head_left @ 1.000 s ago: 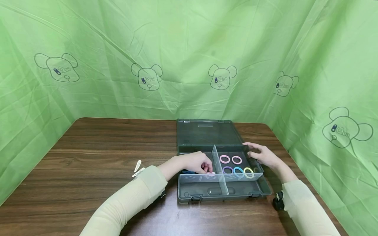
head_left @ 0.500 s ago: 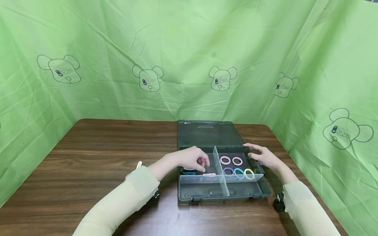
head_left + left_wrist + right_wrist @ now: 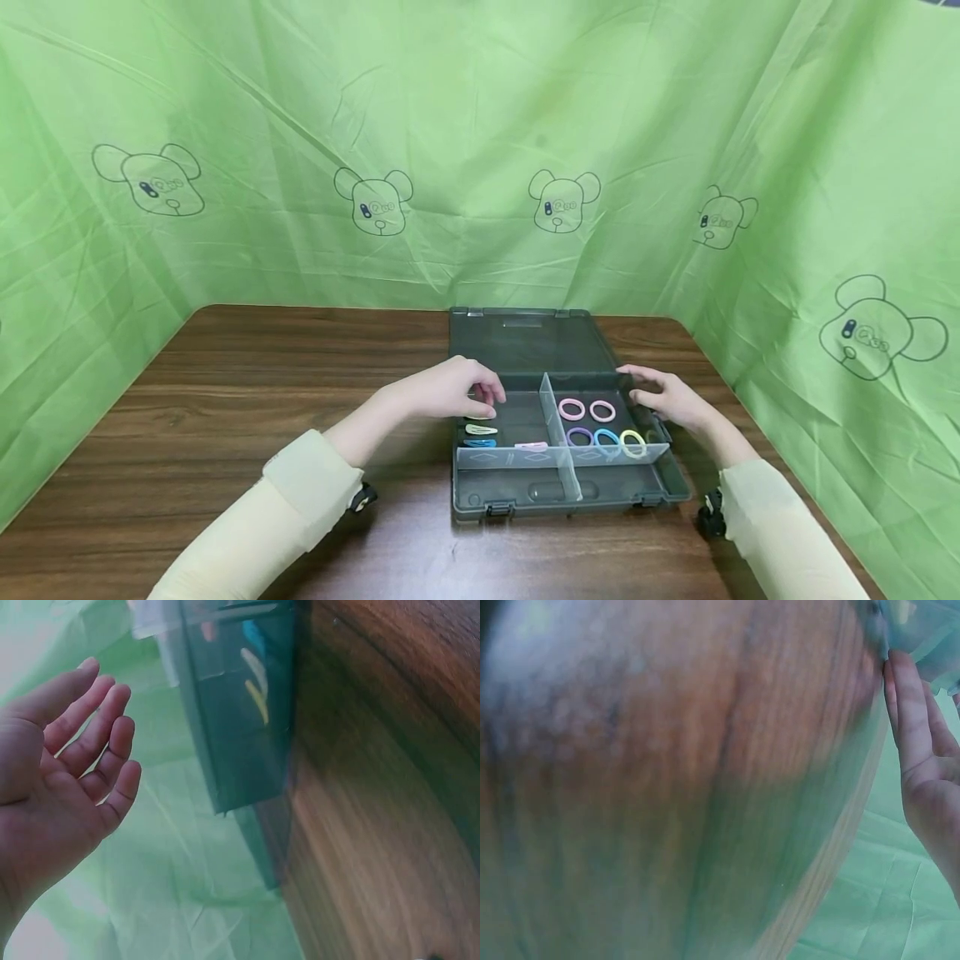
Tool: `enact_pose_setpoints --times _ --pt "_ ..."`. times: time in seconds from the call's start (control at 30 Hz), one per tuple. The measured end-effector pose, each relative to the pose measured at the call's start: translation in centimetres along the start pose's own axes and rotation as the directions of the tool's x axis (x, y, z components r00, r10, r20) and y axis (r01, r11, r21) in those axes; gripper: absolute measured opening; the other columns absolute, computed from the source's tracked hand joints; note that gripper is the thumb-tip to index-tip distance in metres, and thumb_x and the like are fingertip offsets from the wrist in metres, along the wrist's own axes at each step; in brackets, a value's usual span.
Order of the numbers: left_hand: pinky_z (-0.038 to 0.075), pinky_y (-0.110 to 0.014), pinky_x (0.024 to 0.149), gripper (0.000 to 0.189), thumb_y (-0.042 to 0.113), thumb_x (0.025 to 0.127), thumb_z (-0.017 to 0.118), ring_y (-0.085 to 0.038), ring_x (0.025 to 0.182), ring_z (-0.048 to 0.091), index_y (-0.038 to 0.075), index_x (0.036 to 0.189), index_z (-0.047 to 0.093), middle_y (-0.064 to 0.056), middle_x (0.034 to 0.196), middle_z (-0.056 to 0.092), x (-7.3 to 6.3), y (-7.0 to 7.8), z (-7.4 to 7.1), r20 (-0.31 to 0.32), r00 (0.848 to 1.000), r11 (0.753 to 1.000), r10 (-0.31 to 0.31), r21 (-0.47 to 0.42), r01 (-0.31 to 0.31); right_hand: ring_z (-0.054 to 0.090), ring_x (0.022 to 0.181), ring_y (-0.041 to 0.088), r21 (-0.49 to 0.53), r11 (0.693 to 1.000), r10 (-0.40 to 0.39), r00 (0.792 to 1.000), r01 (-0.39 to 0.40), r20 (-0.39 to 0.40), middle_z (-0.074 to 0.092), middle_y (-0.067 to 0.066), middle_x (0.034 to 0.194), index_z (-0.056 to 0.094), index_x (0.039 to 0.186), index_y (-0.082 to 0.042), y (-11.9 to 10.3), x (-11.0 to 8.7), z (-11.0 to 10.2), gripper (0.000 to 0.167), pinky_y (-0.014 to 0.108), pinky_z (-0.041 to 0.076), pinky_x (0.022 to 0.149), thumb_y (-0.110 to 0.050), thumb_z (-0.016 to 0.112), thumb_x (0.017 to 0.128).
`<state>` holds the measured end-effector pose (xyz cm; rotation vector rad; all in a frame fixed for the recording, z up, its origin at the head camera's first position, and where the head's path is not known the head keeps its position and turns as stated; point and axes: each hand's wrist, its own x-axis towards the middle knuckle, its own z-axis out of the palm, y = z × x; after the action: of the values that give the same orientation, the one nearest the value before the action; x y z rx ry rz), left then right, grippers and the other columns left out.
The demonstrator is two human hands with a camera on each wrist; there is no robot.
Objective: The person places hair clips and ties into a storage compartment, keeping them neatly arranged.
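Note:
A smoky grey divided box (image 3: 510, 482) lies with its lid (image 3: 528, 342) folded back. My left hand (image 3: 442, 390) hovers above its back left compartment, fingers loosely bent with nothing in them; the left wrist view shows the bare palm. Below lie a blue hair clip (image 3: 480, 443), a cream hair clip (image 3: 481, 430), a pink hair clip (image 3: 531, 446) by the divider and a yellow hair clip (image 3: 257, 701) partly hidden by my fingers in the head view. My right hand (image 3: 672, 402) rests against the box's right side with extended fingers (image 3: 909, 697).
Several hair ties, among them a pink hair tie (image 3: 560, 409) and a yellow hair tie (image 3: 622, 442), lie in the back right compartment. Clear dividers (image 3: 551, 408) stand up inside the box. Green cloth (image 3: 465, 125) surrounds the wooden table (image 3: 247, 400).
My left hand has released the pink clip beside the divider and moved up and left. Its sleeve now covers the pale clips on the table. The right hand stays put.

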<state>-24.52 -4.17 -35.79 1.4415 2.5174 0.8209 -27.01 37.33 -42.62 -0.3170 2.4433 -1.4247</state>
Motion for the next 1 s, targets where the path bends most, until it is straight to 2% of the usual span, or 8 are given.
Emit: enact_pose_setpoints --times 0.1,0.33,0.47,0.67,1.0 --pt "0.051 -0.028 0.076 0.016 0.015 0.083 0.068 -0.002 0.079 0.059 0.011 0.098 0.068 0.006 0.086 0.067 -0.9 0.2 -0.7 -0.032 0.999 1.000 0.009 0.012 -0.009 0.066 0.080 0.020 0.005 1.000 -0.002 1.000 0.002 -0.005 0.048 0.029 0.122 0.044 0.137 -0.008 -0.1 0.0 0.0 0.046 0.037 0.056 0.062 -0.010 0.057 0.093" --pt "0.046 -0.029 0.083 0.015 0.021 0.086 0.066 -0.012 0.089 0.060 0.017 0.100 0.068 0.013 0.088 0.065 -3.2 0.9 -2.4 -0.061 0.997 0.996 -0.047 0.068 0.052 0.065 0.077 0.017 0.000 1.000 -0.003 1.000 0.003 -0.003 0.049 0.028 0.123 0.043 0.138 -0.008 0.0 -0.1 0.1 0.046 0.035 0.055 0.061 -0.011 0.056 0.094" --pt "0.043 -0.031 0.087 0.015 0.023 0.086 0.067 -0.010 0.092 0.058 0.020 0.100 0.068 0.013 0.090 0.066 -4.9 0.9 -3.3 -0.109 0.993 0.994 -0.047 0.089 0.057 0.066 0.079 0.019 0.005 1.000 -0.005 1.000 0.005 -0.004 0.049 0.026 0.121 0.043 0.137 -0.008 0.1 -0.1 0.0 0.046 0.038 0.056 0.062 -0.011 0.056 0.094" --pt "0.044 -0.032 0.088 0.014 0.022 0.085 0.069 -0.006 0.091 0.057 0.020 0.099 0.068 0.013 0.093 0.067 -7.3 0.2 -3.9 -0.169 0.985 0.992 -0.040 0.113 0.060 0.067 0.083 0.021 0.010 1.000 -0.011 1.000 0.011 0.004 0.049 0.027 0.120 0.043 0.137 -0.007 -0.1 -0.1 -0.1 0.046 0.040 0.056 0.064 -0.009 0.056 0.094" --pt "0.047 -0.033 0.085 0.019 0.021 0.082 0.072 -0.006 0.093 0.058 0.023 0.100 0.068 0.011 0.096 0.066 -11.3 -2.0 -4.7 -0.196 0.973 0.983 -0.125 0.110 0.148 0.066 0.082 0.020 0.018 1.000 -0.004 1.000 0.004 0.011 0.047 0.029 0.122 0.042 0.138 -0.007 0.0 0.0 0.0 0.048 0.037 0.056 0.062 -0.010 0.057 0.093"
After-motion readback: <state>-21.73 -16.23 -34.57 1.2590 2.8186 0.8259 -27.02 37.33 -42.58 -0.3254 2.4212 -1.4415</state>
